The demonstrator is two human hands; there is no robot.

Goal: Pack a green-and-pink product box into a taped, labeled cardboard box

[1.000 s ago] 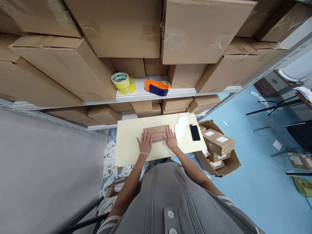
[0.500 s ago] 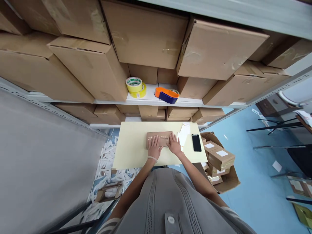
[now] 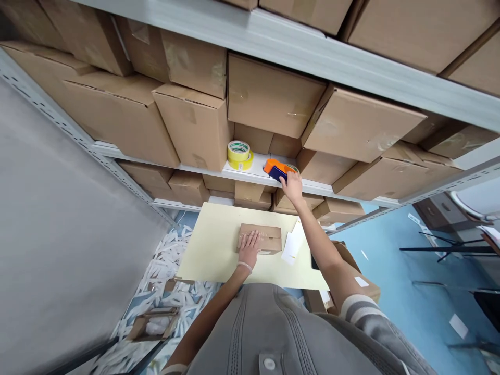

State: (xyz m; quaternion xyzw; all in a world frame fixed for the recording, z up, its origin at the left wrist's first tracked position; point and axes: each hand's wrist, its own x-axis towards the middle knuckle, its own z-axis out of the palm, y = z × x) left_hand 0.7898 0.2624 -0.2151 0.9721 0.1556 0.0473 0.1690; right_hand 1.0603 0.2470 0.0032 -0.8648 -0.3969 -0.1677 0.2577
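Note:
My left hand lies flat with its fingers spread on the left part of a small closed cardboard box, which rests on a pale yellow table board. Up on the shelf, my right hand has its thumb and fingers closed around the near right end of an orange and dark blue tape dispenser. The dispenser still sits at the shelf's front edge, partly covered by the hand. Left of it are two stacked rolls of yellow tape.
White paper slips lie right of the small box. A black phone is mostly hidden behind my right forearm. Large cartons fill the shelves above. Packed boxes stand at the right, and shredded paper covers the floor at left.
My right hand has left the small box, reached up to the shelf and closed on the tape dispenser. My left hand stays on the box. The view has shifted and tilted.

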